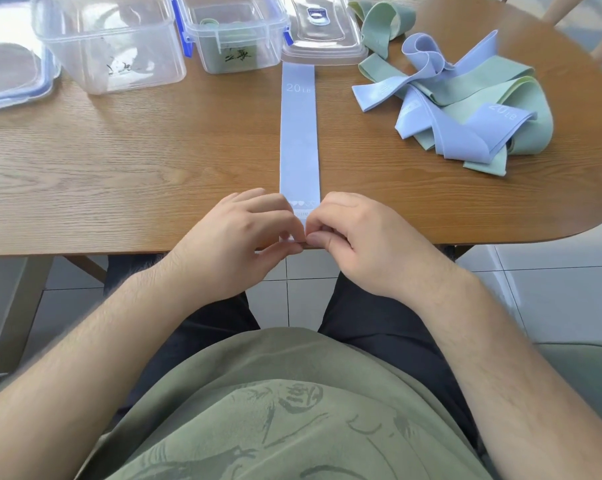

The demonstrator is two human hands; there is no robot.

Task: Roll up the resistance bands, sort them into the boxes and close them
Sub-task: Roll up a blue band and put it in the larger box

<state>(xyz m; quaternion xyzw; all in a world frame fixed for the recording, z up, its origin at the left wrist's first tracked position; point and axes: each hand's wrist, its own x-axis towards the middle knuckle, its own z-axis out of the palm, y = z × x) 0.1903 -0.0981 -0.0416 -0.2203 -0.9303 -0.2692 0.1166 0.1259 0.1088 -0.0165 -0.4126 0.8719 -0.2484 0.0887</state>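
Pinching the near end of the blue band, your left hand and right hand sat close together at the near edge of the surface. The fingers of both hands were curled tight on that end. They hid whether a first turn had been made.

The band lay flat and straight, running away from you. Its "20 LB" mark sat at the far end, which reached a loose lid. Whether it was tucked beneath could not be told.

Assessment: the step in hand was the start of the roll on this band. The next move called for both hands to turn the end over evenly, keeping the edges square so the roll did not skew.

Right of the band lay a tangled pile of blue and green bands, none rolled. At the far edge stood a clear box with nothing plainly in it. Beside it stood a clipped box holding something green, probably the green bands. Both were open, and a second lid lay far left. Most of the task remained.
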